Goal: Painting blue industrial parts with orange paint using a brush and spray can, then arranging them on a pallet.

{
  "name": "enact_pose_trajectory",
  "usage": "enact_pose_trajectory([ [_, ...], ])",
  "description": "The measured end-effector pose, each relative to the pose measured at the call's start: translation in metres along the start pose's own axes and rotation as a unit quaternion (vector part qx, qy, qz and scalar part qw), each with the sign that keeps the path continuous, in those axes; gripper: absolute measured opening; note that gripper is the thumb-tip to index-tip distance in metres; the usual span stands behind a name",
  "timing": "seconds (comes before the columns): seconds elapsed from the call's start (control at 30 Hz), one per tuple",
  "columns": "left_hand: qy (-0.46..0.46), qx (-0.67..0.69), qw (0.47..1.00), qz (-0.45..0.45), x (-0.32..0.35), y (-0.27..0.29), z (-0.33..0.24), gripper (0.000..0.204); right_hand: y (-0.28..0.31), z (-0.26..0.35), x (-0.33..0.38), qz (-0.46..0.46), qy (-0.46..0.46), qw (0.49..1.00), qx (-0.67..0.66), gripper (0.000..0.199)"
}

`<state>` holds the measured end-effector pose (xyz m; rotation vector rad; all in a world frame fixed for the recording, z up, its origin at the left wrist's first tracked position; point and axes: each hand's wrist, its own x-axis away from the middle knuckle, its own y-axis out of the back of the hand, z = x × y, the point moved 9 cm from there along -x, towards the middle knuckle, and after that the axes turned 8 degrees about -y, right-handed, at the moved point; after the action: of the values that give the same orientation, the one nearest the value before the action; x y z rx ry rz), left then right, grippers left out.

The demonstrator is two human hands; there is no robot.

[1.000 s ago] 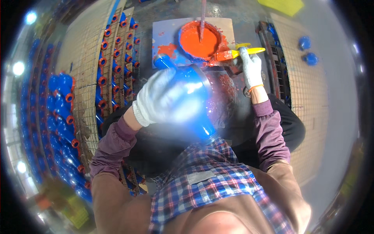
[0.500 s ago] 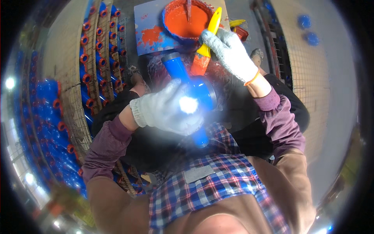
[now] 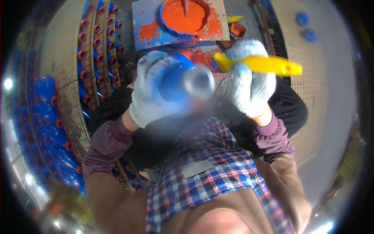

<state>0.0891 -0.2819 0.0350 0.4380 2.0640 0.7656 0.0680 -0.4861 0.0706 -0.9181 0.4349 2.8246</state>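
Observation:
My left hand point(image 3: 150, 87), in a white knit glove stained with blue, is closed around a glossy blue pipe fitting point(image 3: 169, 84). One round, silvery end of the fitting points up toward me and is blurred. Its far end shows wet red-orange paint. In my right hand point(image 3: 251, 87), also gloved, is a paintbrush point(image 3: 272, 65) with a yellow handle, lying sideways with the handle to the right. The red-coated bristles reach left to the painted end of the fitting; whether they touch it I cannot tell exactly.
Beyond my hands, a bucket point(image 3: 171, 32) of red-orange paint with a stick in it stands on a paint-spattered board point(image 3: 141, 23). Right of it lie a yellow-handled item point(image 3: 234, 18) and a small red container point(image 3: 237, 29). Racks of blue, red-ended fittings point(image 3: 48, 117) fill the left side.
The fitting has turned in my left hand, one end now facing up. My right hand has come lower, and the brush has swung from upright to sideways. Red-orange paint now shows on the fitting's far end.

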Motion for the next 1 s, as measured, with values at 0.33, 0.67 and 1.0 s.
enact_pose_trajectory([
  [0.33, 0.486, 0.676, 0.525, -0.177, 0.034, -0.058, 0.053, 0.044, -0.002, 0.014, 0.033, 0.026, 0.067, 0.979, 0.188, 0.035],
  [0.67, 0.478, 0.717, 0.470, -0.189, 0.033, -0.067, 0.067, 0.071, 0.010, 0.013, 0.049, 0.135, 0.139, 0.961, 0.196, 0.035],
  [1.0, 0.332, 0.381, 0.862, 0.051, 0.017, -0.038, 0.059, 0.054, 0.046, -0.034, -0.008, -0.117, -0.171, 0.977, 0.051, 0.025],
])
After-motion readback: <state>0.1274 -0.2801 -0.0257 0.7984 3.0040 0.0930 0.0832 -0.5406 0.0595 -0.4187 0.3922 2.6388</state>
